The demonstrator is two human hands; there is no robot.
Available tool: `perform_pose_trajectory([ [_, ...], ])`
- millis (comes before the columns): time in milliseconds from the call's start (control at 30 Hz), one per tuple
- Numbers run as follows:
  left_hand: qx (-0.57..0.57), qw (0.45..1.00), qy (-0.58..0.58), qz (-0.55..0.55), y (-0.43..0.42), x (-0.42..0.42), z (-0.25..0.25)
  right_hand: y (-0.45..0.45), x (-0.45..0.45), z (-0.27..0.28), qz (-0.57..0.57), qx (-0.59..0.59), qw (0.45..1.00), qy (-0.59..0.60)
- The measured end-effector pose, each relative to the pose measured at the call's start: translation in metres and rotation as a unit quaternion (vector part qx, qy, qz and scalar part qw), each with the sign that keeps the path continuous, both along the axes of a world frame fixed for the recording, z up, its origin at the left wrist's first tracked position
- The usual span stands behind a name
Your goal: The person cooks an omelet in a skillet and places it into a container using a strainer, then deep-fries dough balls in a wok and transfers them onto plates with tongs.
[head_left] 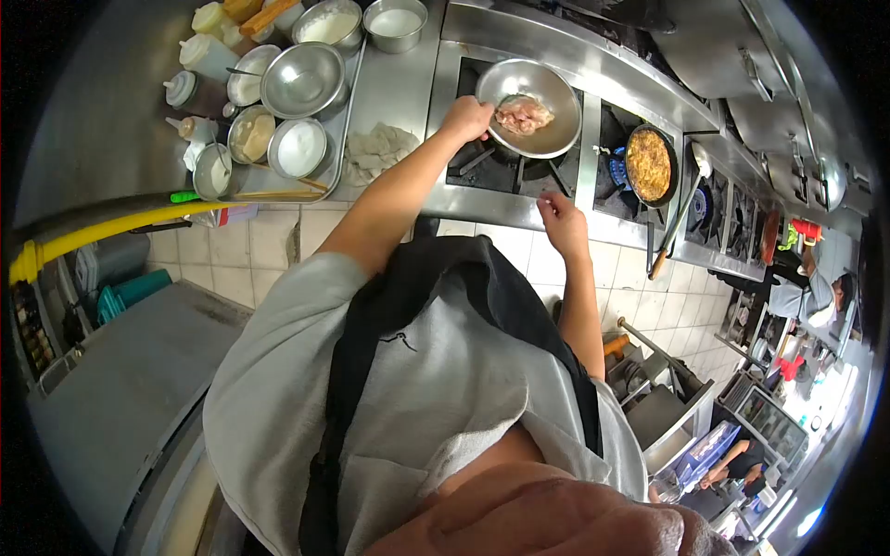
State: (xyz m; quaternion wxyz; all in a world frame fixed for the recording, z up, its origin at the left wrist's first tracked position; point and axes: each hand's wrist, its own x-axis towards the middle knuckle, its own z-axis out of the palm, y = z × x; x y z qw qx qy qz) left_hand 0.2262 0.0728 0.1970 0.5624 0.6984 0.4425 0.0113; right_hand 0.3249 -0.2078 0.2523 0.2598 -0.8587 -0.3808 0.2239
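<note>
My left hand is closed on the near left rim of a round steel mixing bowl. Inside the bowl lies a clump of raw, pale pink meat. The bowl is tilted slightly and is over the left burner grate of the stove. Just off the stove's front edge, my right hand hangs with its fingers loosely bent and apart, nothing visible in it. To its right, a black frying pan with a browned, omelette-like round sits over a lit blue flame.
A ladle lies beside the pan. A crumpled cloth is left of the stove. Farther left, a tray carries steel bowls and tubs, with squeeze bottles behind. Other people are at the far right.
</note>
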Motion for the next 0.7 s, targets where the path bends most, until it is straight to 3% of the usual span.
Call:
perform_pose_trajectory([
  [133, -0.020, 0.978, -0.099, 0.181, 0.019, -0.050, 0.011, -0.044, 0.007, -0.013, -0.045, -0.040, 0.998, 0.018],
  [233, 0.024, 0.989, -0.044, 0.142, 0.050, -0.086, 0.011, -0.079, 0.018, -0.040, -0.056, 0.010, 0.998, 0.008],
  [300, 0.009, 0.991, -0.019, 0.130, 0.058, -0.100, -0.007, -0.090, 0.017, -0.042, -0.068, -0.022, 0.997, -0.007],
  [333, -0.076, 0.989, 0.009, 0.126, 0.060, -0.102, -0.002, -0.090, 0.015, -0.038, -0.069, -0.033, 0.997, -0.004],
  [367, -0.075, 0.989, 0.008, 0.126, 0.064, -0.104, 0.002, -0.092, 0.016, -0.033, -0.070, -0.032, 0.997, -0.004],
  [433, 0.275, 0.951, 0.090, 0.112, 0.073, -0.112, 0.014, -0.094, 0.013, -0.025, -0.094, -0.068, 0.993, 0.012],
  [467, 0.279, 0.941, 0.082, 0.172, 0.070, -0.112, 0.053, -0.098, 0.011, -0.027, -0.091, -0.069, 0.993, 0.013],
  [500, 0.279, 0.940, 0.085, 0.176, 0.087, -0.111, 0.040, -0.101, 0.011, -0.028, -0.099, -0.060, 0.993, 0.013],
  [567, 0.086, 0.942, -0.094, 0.312, 0.142, -0.103, 0.008, -0.105, 0.014, -0.030, -0.097, -0.046, 0.994, 0.007],
  [633, -0.049, 0.926, -0.168, 0.335, 0.149, -0.090, 0.025, -0.111, 0.015, -0.032, -0.102, -0.062, 0.993, -0.001],
  [700, -0.101, 0.926, -0.203, 0.303, 0.155, -0.091, 0.017, -0.116, 0.014, -0.033, -0.104, -0.048, 0.993, 0.004],
])
